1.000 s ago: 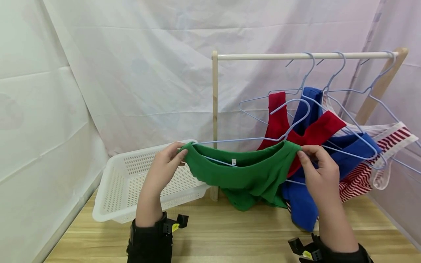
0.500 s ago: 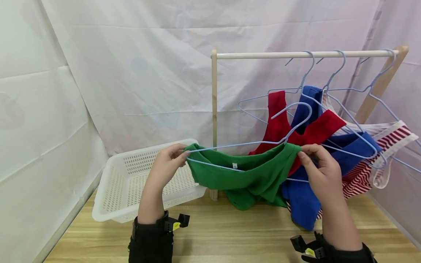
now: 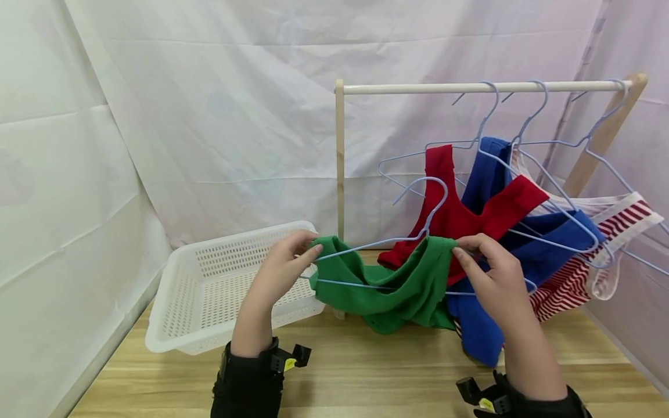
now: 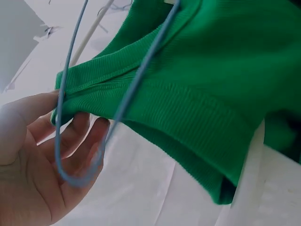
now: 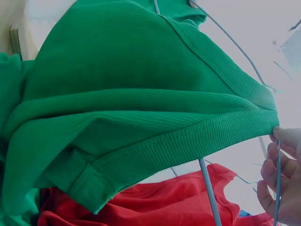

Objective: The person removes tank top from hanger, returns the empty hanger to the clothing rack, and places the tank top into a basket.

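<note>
A green sleeveless top [image 3: 381, 290] hangs between my two hands. My left hand [image 3: 284, 261] pinches its left shoulder strap. In the left wrist view, the rounded end of a light-blue wire hanger [image 4: 80, 181] lies in front of that strap and over the fingers. My right hand [image 3: 491, 276] pinches the right strap between thumb and forefinger. There the hanger passes through the top, and its other end shows beyond the right hand. The hanger's hook [image 3: 434, 188] points up above the neckline. Part of the hanger is hidden by the fabric.
Behind stands a rack with a white rail [image 3: 407, 89]. On it hang a red top [image 3: 444, 203], a blue garment [image 3: 481, 337] and a red-striped top [image 3: 569, 290] on similar hangers. A white perforated basket [image 3: 177, 302] is on the wooden table [image 3: 366, 371] at left.
My hands have come closer together, so the green top sags more. The hanger has shifted left and down, and its left end has come out in front of the left strap.
</note>
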Demonstrator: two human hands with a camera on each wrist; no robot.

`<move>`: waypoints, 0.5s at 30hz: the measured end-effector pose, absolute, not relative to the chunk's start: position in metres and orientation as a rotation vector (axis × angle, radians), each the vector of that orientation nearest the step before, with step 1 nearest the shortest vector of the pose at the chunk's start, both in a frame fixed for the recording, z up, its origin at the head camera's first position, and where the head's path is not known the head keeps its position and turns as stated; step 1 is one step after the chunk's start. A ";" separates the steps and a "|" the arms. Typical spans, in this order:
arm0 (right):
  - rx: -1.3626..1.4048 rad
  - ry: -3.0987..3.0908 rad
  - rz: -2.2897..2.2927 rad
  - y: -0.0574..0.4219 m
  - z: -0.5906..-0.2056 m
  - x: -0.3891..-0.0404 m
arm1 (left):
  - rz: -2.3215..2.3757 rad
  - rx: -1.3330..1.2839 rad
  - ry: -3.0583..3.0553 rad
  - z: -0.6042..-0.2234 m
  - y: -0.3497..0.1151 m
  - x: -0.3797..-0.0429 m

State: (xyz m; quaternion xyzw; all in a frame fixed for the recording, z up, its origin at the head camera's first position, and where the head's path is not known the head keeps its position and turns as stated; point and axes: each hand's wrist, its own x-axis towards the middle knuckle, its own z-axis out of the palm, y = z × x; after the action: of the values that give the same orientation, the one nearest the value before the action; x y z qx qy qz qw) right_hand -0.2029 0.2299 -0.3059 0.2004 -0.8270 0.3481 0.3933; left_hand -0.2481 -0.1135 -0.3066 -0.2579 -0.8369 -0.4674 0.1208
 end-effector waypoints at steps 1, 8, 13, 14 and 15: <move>0.521 -2.097 0.870 0.228 -0.306 -0.203 | -1.337 -0.776 -2.447 -0.306 -0.111 -0.248; 0.531 -2.095 0.833 0.218 -0.310 -0.204 | -1.239 -0.873 -2.452 -0.306 -0.094 -0.246; 0.498 -2.086 0.829 0.214 -0.310 -0.204 | -1.212 -0.858 -2.464 -0.307 -0.086 -0.244; 0.492 -2.084 0.829 0.213 -0.310 -0.203 | -1.214 -0.866 -2.466 -0.306 -0.085 -0.243; 0.487 -2.081 0.829 0.213 -0.310 -0.203 | -1.216 -0.880 -2.466 -0.306 -0.085 -0.243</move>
State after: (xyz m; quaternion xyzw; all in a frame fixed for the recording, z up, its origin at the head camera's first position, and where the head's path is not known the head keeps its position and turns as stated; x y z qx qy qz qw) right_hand -0.2032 0.2130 -0.3096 0.1935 -0.8272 0.3295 0.4121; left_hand -0.2428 -0.0847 -0.3061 -0.3024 -0.8474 -0.4177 0.1268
